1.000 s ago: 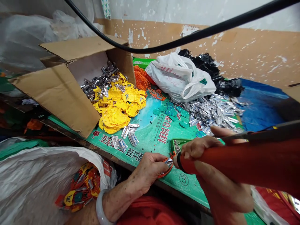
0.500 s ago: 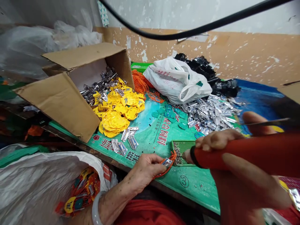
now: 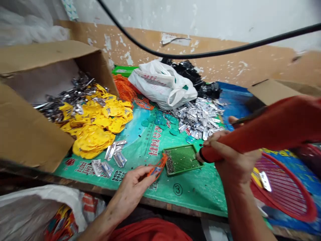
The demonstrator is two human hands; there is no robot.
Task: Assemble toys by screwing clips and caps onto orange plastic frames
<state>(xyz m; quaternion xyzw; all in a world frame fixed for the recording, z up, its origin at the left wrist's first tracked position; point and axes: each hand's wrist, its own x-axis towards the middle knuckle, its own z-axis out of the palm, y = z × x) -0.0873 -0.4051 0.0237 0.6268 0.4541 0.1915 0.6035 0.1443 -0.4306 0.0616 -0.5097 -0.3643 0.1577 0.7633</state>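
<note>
My left hand [image 3: 136,180] pinches an orange plastic piece [image 3: 163,161] with a small silver-and-blue part [image 3: 155,170] on it, just left of the green tray. My right hand [image 3: 229,155] is wrapped round a red tool [image 3: 265,127] with a black ring near its front end. That front end points at the right side of the green tray [image 3: 184,171], and its tip is partly hidden by my fingers. Tiny metal pieces, too small to tell apart, lie mostly along the left side of the tray.
Yellow pieces [image 3: 94,140] spill from a cardboard box [image 3: 32,134] at left. Silver parts [image 3: 200,117] are heaped behind the tray, beside a white bag [image 3: 160,83]. A red racket-shaped frame [image 3: 311,204] lies right. A sack [image 3: 47,197] stands lower left. A black cable [image 3: 185,55] hangs above.
The view has turned right, showing more of the racket-shaped frame. The tool's tip has moved from the tray's middle to its right edge. The orange piece now stands off the tray's left side more upright.
</note>
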